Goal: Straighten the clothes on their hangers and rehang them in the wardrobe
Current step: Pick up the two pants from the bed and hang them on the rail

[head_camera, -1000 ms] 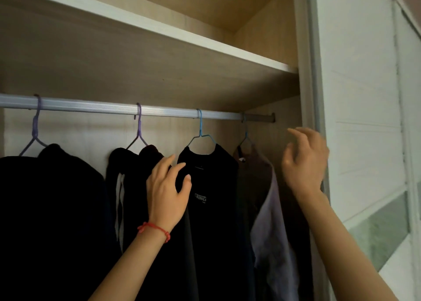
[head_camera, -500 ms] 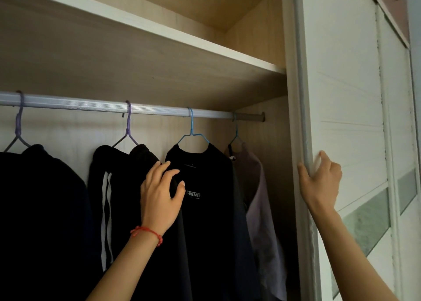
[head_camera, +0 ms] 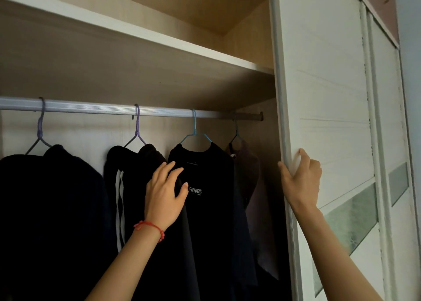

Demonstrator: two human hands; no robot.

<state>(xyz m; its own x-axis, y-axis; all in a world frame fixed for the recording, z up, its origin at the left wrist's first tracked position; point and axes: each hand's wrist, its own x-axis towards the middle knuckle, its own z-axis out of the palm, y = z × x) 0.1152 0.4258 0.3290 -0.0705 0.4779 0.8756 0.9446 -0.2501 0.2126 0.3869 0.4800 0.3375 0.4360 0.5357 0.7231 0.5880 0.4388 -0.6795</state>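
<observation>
With the right hand [head_camera: 300,182] gripping the door [head_camera: 328,118] edge at three o'clock, the left hand [head_camera: 166,193], fingers spread on the tee [head_camera: 205,209], should smooth gently downward.

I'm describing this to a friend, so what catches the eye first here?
Dark clothes hang in a row from the silver rail. The left hand rests open on the black T-shirt on the blue hanger. At right, the right hand grips the edge of the white sliding door.

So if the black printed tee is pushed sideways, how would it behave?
The black tee hangs limp, so it would probably fold, not resist. Its thin blue hanger likely slides or swings on the smooth rail. Probably light.
</observation>
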